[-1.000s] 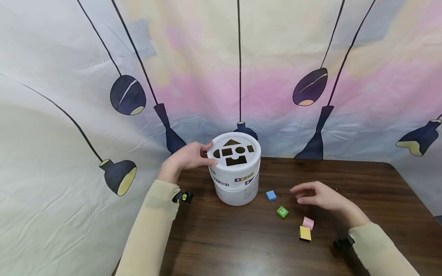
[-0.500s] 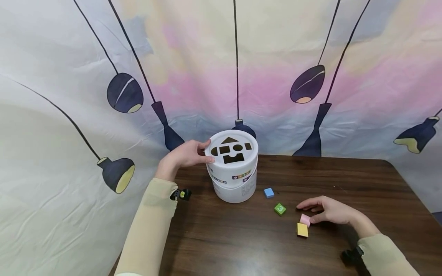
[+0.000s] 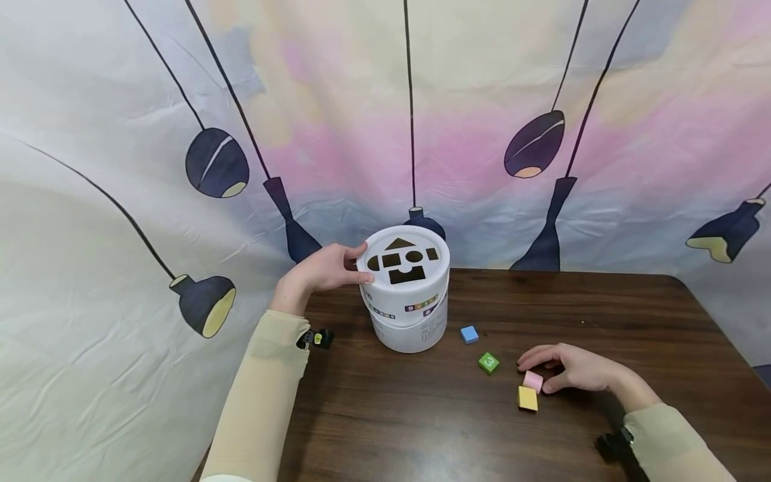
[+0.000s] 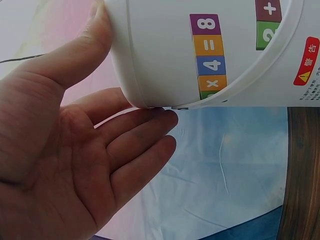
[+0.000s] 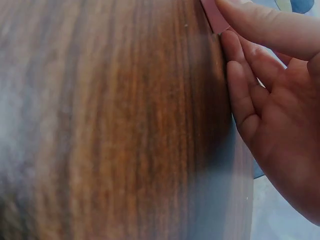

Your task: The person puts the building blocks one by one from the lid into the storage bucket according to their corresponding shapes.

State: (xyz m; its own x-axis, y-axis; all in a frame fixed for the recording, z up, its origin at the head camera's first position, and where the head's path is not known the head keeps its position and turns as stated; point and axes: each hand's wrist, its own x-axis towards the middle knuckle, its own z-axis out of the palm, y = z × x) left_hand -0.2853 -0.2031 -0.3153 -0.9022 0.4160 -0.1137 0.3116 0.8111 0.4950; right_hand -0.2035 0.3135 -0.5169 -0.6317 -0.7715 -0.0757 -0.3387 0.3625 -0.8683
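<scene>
Over the final second, the principal change concerned the right hand [image 3: 578, 368]: it had been held further up the frame, beyond the loose blocks, and had since come down to the pink block [image 3: 533, 382] at lower right of centre. Its thumb lay against the block's right side and its fingers were bent over the far side, a narrow posture; whether the block was firmly pinched could not be told, as the right wrist view showed only a pink sliver beside the thumb at its top edge. The block rested on the worktop [image 3: 632, 321], just above the yellow block [image 3: 527, 398] in the frame and showing no evident shift relative to it. The change was judged to mean that the work had passed from approach to contact, with no lift made out. The left hand [image 3: 325, 269] was unchanged, spread wide with fingers fairly straight, thumb and fingertips touching the upper left of the white bucket [image 3: 406, 308], apparently to steady it. That bucket stood upright at centre, its lid [image 3: 436, 269] on and cut with shaped openings. The green block [image 3: 489, 363] and blue block [image 3: 469, 335] lay apart, between bucket and right hand, untouched.
</scene>
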